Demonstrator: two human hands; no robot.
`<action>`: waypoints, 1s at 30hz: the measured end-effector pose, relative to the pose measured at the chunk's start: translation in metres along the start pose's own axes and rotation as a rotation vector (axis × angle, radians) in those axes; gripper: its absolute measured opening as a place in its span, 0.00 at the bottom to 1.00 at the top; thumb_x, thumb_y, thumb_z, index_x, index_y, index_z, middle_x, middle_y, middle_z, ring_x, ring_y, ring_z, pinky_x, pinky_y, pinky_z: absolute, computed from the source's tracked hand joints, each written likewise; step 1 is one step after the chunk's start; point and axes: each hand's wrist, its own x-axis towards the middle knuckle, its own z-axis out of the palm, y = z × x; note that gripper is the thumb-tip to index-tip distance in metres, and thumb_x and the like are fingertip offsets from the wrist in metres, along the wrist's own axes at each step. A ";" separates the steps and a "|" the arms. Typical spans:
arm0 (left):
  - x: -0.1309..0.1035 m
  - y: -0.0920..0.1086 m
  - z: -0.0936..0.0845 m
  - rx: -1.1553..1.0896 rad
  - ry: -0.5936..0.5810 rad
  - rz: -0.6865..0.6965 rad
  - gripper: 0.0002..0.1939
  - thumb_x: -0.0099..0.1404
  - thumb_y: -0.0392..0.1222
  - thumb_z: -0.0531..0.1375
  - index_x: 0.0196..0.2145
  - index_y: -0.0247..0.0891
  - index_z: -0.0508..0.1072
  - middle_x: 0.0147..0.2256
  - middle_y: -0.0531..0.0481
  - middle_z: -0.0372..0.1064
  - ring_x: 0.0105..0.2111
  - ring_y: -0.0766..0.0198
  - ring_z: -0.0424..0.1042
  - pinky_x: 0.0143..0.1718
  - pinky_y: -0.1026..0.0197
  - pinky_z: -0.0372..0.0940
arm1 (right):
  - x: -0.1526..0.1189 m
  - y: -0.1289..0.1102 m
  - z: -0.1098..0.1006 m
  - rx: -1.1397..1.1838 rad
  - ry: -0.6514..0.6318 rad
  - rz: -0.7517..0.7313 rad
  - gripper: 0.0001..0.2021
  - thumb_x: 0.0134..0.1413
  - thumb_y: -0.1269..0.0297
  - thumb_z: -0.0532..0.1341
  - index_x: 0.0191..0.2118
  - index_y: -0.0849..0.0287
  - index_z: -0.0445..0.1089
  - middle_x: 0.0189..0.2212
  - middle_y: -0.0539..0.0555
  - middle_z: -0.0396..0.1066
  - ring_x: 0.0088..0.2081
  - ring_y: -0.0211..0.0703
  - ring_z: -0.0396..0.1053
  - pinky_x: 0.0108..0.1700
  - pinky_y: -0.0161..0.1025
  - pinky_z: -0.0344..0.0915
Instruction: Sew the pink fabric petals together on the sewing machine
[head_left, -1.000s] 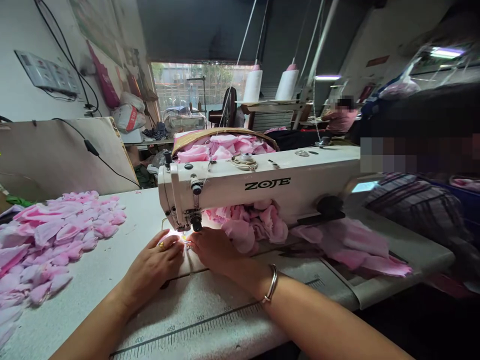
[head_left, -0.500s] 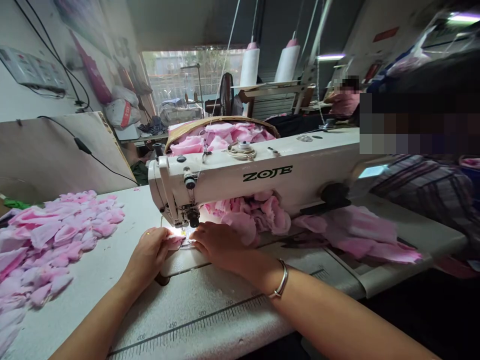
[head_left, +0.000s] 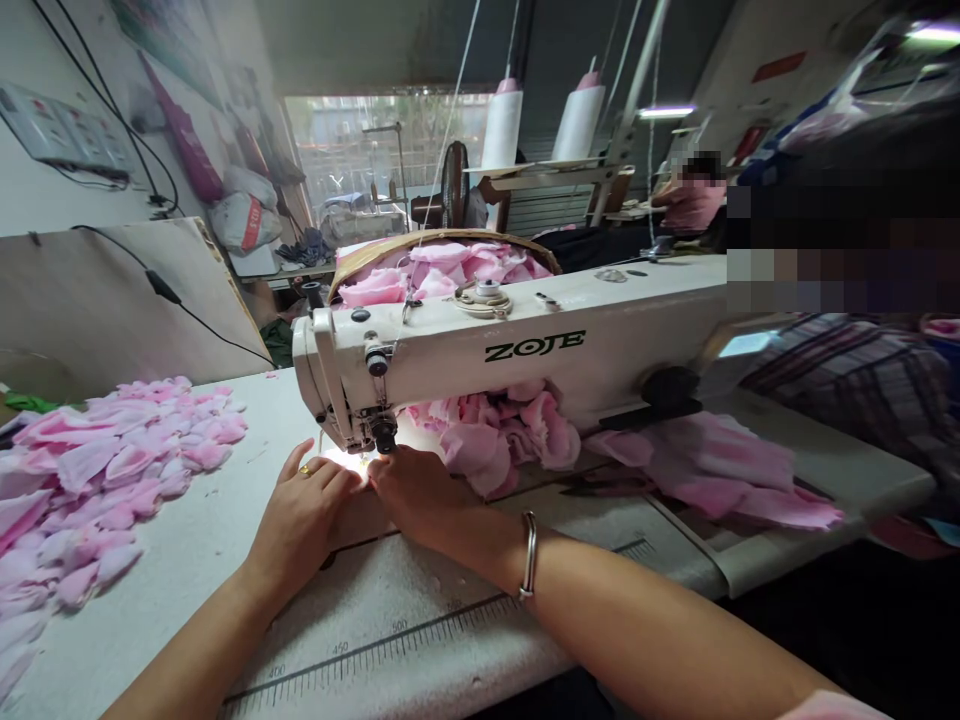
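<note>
A white sewing machine (head_left: 465, 350) stands across the table, its lamp lighting the needle area. My left hand (head_left: 304, 510) lies just left of the needle, fingertips at the lit plate and thumb side raised. Close beside it, my right hand (head_left: 412, 495) has its fingers bent in under the machine head. Whatever lies between the fingertips is hidden by the hands and glare. Ruffled pink cloth (head_left: 510, 440) is bunched under the machine arm, right of my right hand.
Many pink pieces (head_left: 112, 460) cover the table's left side. More pink cloth (head_left: 720, 465) lies at the right, near dark scissors (head_left: 607, 487). Behind the machine is a basket (head_left: 442, 238) of pink pieces. A person in pink (head_left: 694, 205) sits far back.
My left hand has turned flatter, its fingers extended toward the needle. My right hand has shifted slightly left. The pink piece seen earlier between them no longer shows clearly.
</note>
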 end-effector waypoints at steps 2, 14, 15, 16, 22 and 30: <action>-0.003 -0.002 0.002 -0.013 -0.027 0.004 0.09 0.66 0.33 0.51 0.37 0.39 0.71 0.32 0.52 0.71 0.35 0.62 0.68 0.59 0.43 0.48 | -0.001 0.009 0.002 -0.020 0.028 -0.005 0.11 0.58 0.74 0.51 0.40 0.61 0.70 0.36 0.58 0.71 0.36 0.47 0.69 0.32 0.40 0.61; -0.008 -0.017 0.010 -0.281 -0.034 -0.131 0.11 0.69 0.39 0.51 0.44 0.43 0.72 0.42 0.50 0.71 0.44 0.60 0.66 0.47 0.55 0.61 | -0.010 0.034 0.006 -0.056 0.120 -0.013 0.07 0.59 0.70 0.54 0.38 0.58 0.69 0.39 0.53 0.70 0.36 0.43 0.67 0.29 0.39 0.57; -0.007 -0.017 0.009 -0.291 -0.041 -0.156 0.11 0.70 0.40 0.51 0.43 0.42 0.72 0.42 0.49 0.71 0.44 0.59 0.66 0.46 0.56 0.62 | -0.009 0.033 0.006 -0.065 0.127 -0.034 0.07 0.59 0.71 0.54 0.38 0.58 0.68 0.39 0.53 0.70 0.36 0.42 0.67 0.29 0.39 0.57; -0.006 -0.017 0.009 -0.290 -0.048 -0.171 0.11 0.70 0.40 0.50 0.43 0.41 0.72 0.41 0.48 0.71 0.44 0.59 0.66 0.45 0.56 0.62 | -0.008 0.032 0.007 -0.076 0.134 -0.054 0.07 0.58 0.71 0.53 0.39 0.59 0.68 0.39 0.54 0.70 0.36 0.42 0.67 0.28 0.39 0.57; -0.005 -0.016 0.006 -0.123 -0.055 -0.059 0.11 0.70 0.37 0.50 0.42 0.42 0.72 0.37 0.52 0.72 0.38 0.61 0.69 0.56 0.46 0.53 | -0.003 0.029 0.006 -0.156 0.124 -0.152 0.10 0.55 0.77 0.53 0.39 0.60 0.69 0.37 0.55 0.71 0.37 0.44 0.66 0.28 0.39 0.58; -0.008 -0.003 -0.004 0.034 -0.164 0.035 0.19 0.70 0.33 0.46 0.53 0.46 0.65 0.50 0.54 0.69 0.46 0.60 0.68 0.63 0.41 0.38 | -0.008 0.032 0.001 -0.088 0.071 -0.091 0.07 0.57 0.74 0.55 0.36 0.59 0.69 0.36 0.55 0.71 0.36 0.43 0.67 0.27 0.38 0.56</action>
